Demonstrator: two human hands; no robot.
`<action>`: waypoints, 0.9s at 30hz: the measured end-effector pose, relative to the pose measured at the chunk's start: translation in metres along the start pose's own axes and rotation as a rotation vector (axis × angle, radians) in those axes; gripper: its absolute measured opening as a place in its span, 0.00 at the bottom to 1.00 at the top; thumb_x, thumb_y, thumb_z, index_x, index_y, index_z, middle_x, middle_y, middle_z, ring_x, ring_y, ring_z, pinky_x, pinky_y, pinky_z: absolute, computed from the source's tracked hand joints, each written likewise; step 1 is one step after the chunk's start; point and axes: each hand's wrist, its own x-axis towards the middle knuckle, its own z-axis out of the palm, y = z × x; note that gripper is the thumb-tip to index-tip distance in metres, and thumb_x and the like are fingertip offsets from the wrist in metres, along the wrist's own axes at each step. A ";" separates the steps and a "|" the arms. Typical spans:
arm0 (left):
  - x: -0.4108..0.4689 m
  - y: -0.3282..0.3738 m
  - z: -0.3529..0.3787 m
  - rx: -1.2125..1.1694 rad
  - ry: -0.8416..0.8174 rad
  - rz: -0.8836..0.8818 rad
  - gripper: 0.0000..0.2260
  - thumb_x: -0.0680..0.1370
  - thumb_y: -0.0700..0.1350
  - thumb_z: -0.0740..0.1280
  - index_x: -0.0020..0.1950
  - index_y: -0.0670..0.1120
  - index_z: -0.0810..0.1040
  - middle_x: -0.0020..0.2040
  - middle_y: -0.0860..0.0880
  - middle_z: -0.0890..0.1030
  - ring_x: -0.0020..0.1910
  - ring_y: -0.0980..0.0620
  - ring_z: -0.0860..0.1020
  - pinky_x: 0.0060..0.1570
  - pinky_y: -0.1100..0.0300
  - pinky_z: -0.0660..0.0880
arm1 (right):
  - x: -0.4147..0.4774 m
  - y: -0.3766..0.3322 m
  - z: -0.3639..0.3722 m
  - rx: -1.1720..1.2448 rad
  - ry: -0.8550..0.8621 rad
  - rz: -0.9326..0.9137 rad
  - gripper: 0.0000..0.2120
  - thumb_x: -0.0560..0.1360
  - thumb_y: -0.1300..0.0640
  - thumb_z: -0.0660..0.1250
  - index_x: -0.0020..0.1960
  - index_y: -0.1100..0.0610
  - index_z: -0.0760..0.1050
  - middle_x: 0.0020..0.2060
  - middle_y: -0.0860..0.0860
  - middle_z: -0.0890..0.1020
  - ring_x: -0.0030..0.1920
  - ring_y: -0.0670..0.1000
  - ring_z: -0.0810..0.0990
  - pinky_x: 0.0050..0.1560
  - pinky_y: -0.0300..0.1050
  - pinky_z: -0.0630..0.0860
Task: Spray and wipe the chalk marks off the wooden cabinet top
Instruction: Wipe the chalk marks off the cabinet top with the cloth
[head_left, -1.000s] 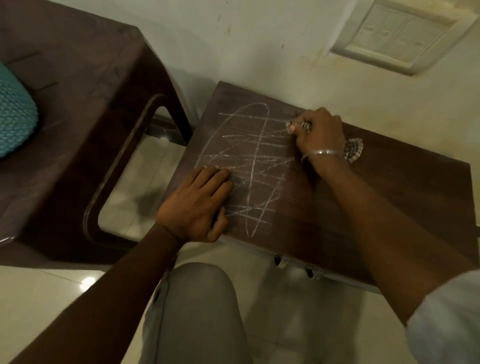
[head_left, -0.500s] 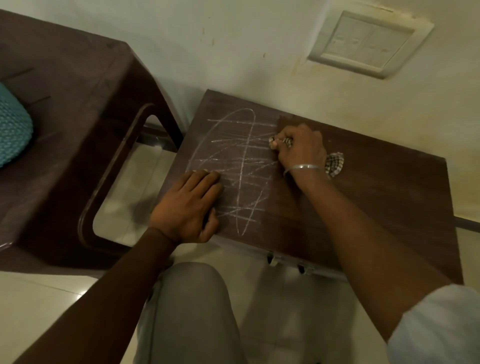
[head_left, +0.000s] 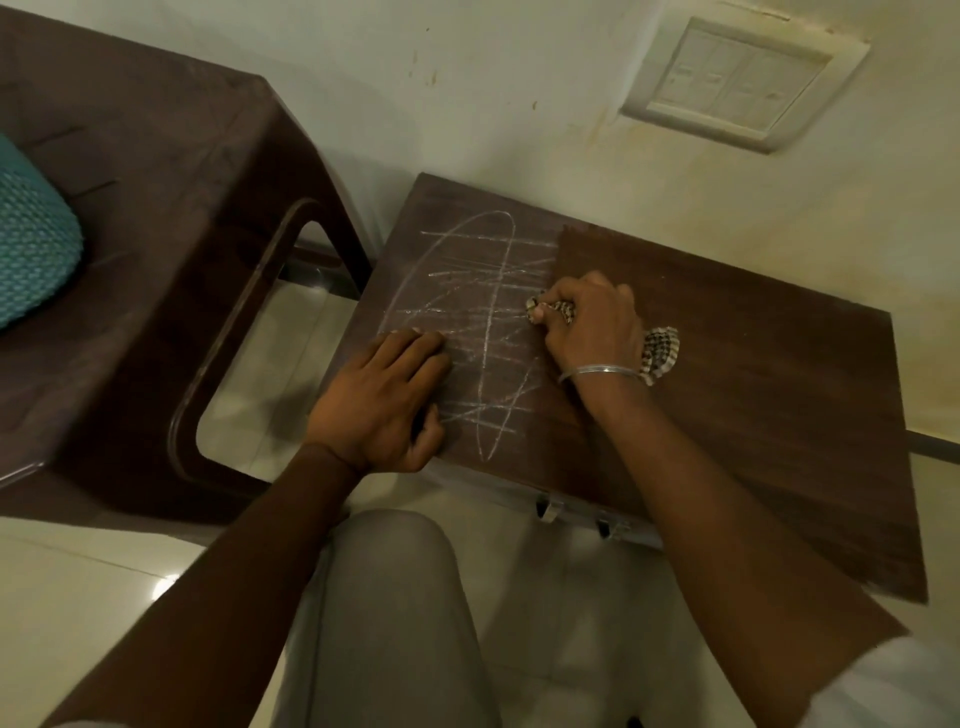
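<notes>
Right hand (head_left: 592, 325) grips a checked cloth (head_left: 660, 351) — left hand (head_left: 384, 400) lies flat on the cabinet top (head_left: 753, 389).

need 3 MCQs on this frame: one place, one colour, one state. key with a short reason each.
1. The left hand rests where?
A) on the near-left part of the cabinet top, on the chalk marks
B) on the wall
C) on the floor

2. The cushion on the chair is:
A) red
B) teal
C) yellow

3. The right hand has its grip:
A) open and flat
B) round a spray bottle
C) round a bunched checked cloth

Key: 1A, it lies flat across the chalk lines; 2B, the knit cover shows teal; 3C, cloth pokes out on both sides of the fist.
</notes>
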 end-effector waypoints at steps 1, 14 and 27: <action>0.000 0.000 0.000 0.000 0.000 0.003 0.25 0.74 0.53 0.59 0.63 0.39 0.78 0.65 0.37 0.78 0.64 0.36 0.75 0.63 0.44 0.73 | -0.009 -0.001 -0.003 0.007 -0.012 -0.007 0.02 0.74 0.49 0.71 0.45 0.46 0.80 0.46 0.46 0.78 0.48 0.52 0.72 0.40 0.43 0.65; -0.002 0.001 -0.002 0.004 -0.004 -0.007 0.25 0.75 0.54 0.58 0.63 0.39 0.78 0.65 0.37 0.77 0.64 0.36 0.75 0.64 0.44 0.72 | -0.052 -0.010 -0.003 -0.018 -0.074 -0.042 0.02 0.73 0.50 0.71 0.45 0.45 0.80 0.47 0.45 0.78 0.49 0.52 0.72 0.41 0.46 0.73; -0.001 0.000 -0.001 0.021 -0.018 -0.010 0.25 0.74 0.55 0.58 0.63 0.40 0.77 0.65 0.38 0.77 0.63 0.37 0.74 0.64 0.46 0.71 | -0.092 -0.017 -0.007 -0.047 -0.122 -0.111 0.03 0.73 0.50 0.70 0.47 0.45 0.79 0.46 0.43 0.77 0.48 0.49 0.70 0.41 0.45 0.70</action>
